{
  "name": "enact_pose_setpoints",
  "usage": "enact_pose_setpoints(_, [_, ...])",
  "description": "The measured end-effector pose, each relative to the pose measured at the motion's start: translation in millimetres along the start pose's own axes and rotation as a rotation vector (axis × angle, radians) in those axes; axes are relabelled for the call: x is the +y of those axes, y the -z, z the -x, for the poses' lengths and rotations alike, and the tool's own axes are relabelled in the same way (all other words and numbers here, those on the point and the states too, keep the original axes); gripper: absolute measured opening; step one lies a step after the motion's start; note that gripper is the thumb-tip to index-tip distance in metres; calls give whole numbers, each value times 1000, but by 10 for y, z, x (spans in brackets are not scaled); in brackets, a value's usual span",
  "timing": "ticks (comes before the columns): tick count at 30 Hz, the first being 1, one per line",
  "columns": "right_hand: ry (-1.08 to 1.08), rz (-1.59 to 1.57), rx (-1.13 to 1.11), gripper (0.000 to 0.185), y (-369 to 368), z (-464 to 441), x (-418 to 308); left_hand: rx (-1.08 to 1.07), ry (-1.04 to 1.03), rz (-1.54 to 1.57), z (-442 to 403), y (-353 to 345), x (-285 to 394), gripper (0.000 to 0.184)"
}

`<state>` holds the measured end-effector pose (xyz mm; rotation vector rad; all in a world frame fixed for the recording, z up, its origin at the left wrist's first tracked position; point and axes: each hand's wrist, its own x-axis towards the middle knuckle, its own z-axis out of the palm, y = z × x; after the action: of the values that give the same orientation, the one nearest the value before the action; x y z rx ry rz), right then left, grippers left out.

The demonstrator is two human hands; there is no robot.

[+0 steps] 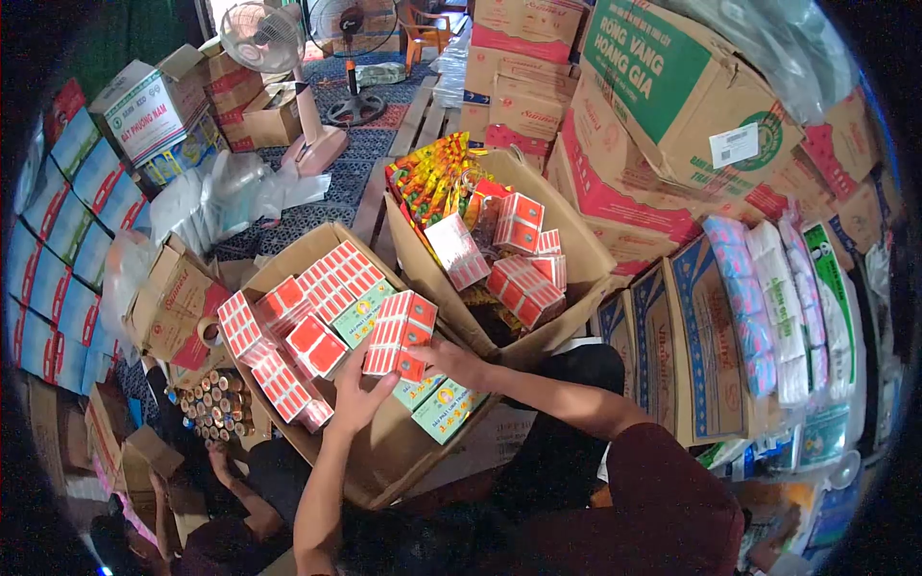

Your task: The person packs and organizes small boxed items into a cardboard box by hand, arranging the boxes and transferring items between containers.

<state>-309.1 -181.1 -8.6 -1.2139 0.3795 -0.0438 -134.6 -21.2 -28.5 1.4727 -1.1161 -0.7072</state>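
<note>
A block of small red-and-white boxes (389,331) is between my two hands, above an open cardboard carton (379,490). My left hand (359,396) grips it from below on the left, thumb towards me. My right hand (449,365) is closed on its lower right side. Inside the carton, several similar red-and-white packs (279,384) lie at the left and back, with green-and-yellow boxes (449,411) at the right and middle. Behind it, a second open carton (586,264) holds more red-and-white packs (526,288) and shiny yellow-and-red packets (432,187).
Large cartons (653,106) are stacked at the right and back. Plastic-wrapped packs (768,298) stand at the right. Two fans (264,38) stand behind. At lower left are a co-worker's arm (252,504) and several round-topped items (211,403). Blue-and-red packs (67,259) are stacked far left.
</note>
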Motion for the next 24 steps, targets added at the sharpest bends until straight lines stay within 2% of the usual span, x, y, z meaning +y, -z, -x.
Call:
enact_pose_setpoints(3, [-10,8,7,70,8,-38,82,-19,44,13,8,-6,49,80])
enact_pose_setpoints(5, [134,-90,92,70,-38,-55,154,-23,67,20,-6,-10,129,80])
enact_pose_setpoints(7, [200,-133,124,70,-20,-59,145,-7,-107,-332,-39,-10,314,80])
enact_pose_setpoints(8, [172,-293,20,70,10,-72,91,0,-188,-511,-53,-9,494,80])
enact_pose_setpoints(9, [140,-455,-84,70,40,-89,45,6,-175,-512,-61,0,699,80])
enact_pose_setpoints(10, [101,-619,-187,70,56,-109,19,36,-199,-307,-90,1,1074,82])
enact_pose_setpoints(11, [83,-624,-192,70,58,-125,13,70,-222,-102,-98,-8,1421,85])
enact_pose_setpoints(13, [146,-486,-98,69,43,-131,41,-135,-85,598,-4,-64,1932,90])
enact_pose_setpoints(15, [139,-429,-57,69,35,-191,142,-399,-317,792,113,-86,2545,96])
enact_pose_setpoints(17, [206,-609,29,70,36,-327,241,-424,-456,842,231,-25,2665,96])
enact_pose_setpoints(18, [167,-624,30,70,33,-273,272,-312,-450,732,357,-26,2774,93])
enact_pose_setpoints(20, [254,-390,-18,71,-82,-113,49,-190,-410,621,450,-103,2923,91])
enact_pose_setpoints(21, [231,-406,-22,71,-34,-126,85,-149,-400,600,183,-291,2854,90])
enact_pose_setpoints(24, [136,-485,-1,70,52,-141,222,-59,-372,538,586,-412,2780,86])
